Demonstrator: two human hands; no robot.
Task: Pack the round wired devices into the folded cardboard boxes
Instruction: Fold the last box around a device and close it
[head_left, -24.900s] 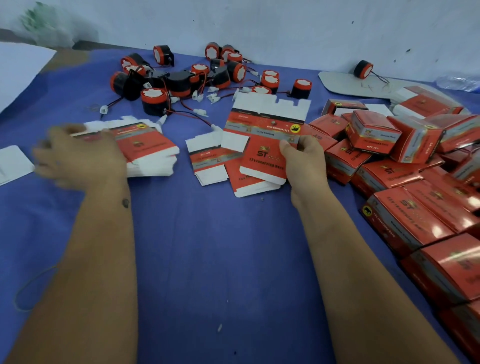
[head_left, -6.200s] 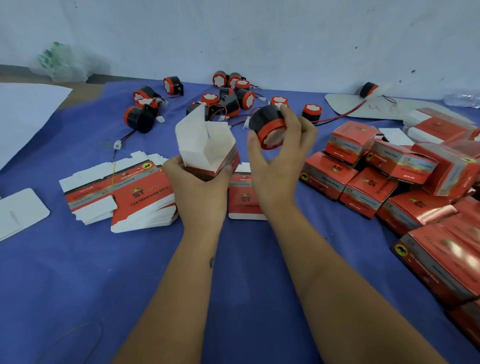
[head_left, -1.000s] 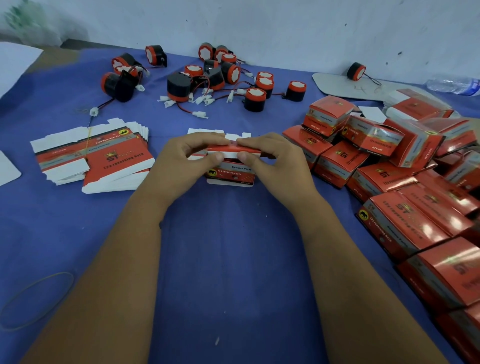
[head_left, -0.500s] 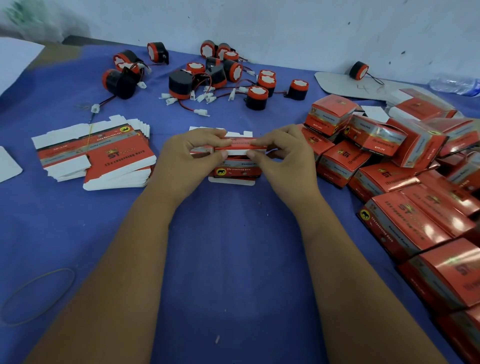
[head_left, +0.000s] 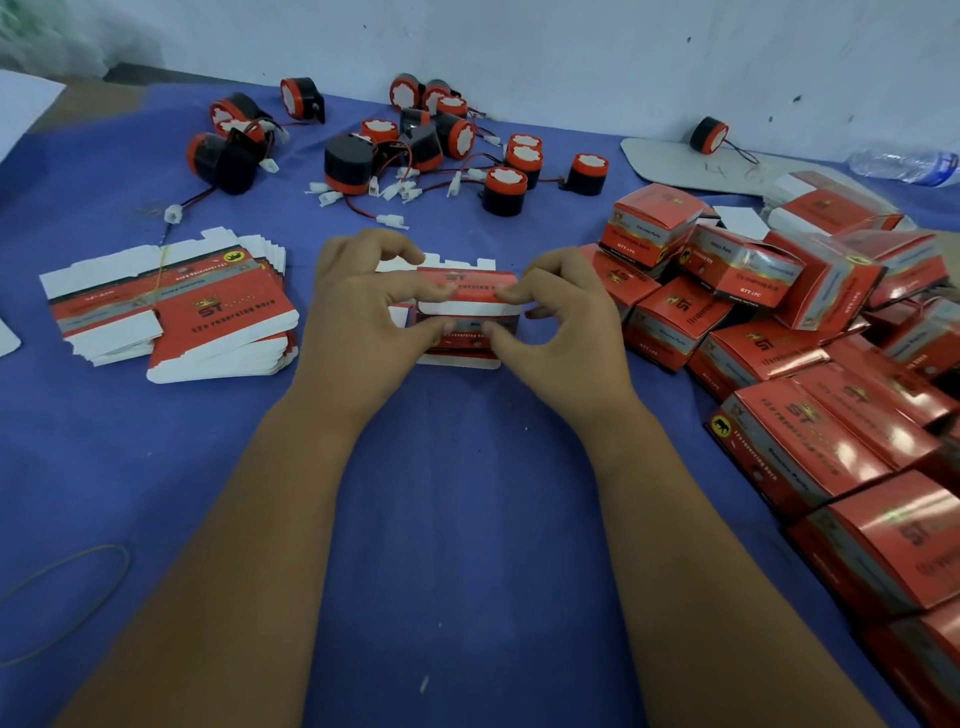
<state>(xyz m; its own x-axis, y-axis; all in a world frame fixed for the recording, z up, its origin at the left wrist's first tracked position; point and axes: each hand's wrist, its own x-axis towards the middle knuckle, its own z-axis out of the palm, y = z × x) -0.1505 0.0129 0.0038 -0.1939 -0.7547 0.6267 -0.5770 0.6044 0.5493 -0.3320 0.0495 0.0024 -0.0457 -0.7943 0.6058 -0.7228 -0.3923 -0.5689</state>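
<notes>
Box (head_left: 466, 306) at 12 o'clock, pinched by left hand (head_left: 358, 322) and right hand (head_left: 566, 332); flap could buckle if tucked crooked.

Soft, even light falls on my blue tablecloth (head_left: 467, 519), leaving only faint shadows beneath my forearms. White glare streaks the glossy tops of the packed red boxes (head_left: 841, 431) on my right. The wide lens bends the table edges outward, and the corners look smeared. Fine print on the flat box blanks (head_left: 208, 317) is soft.
</notes>
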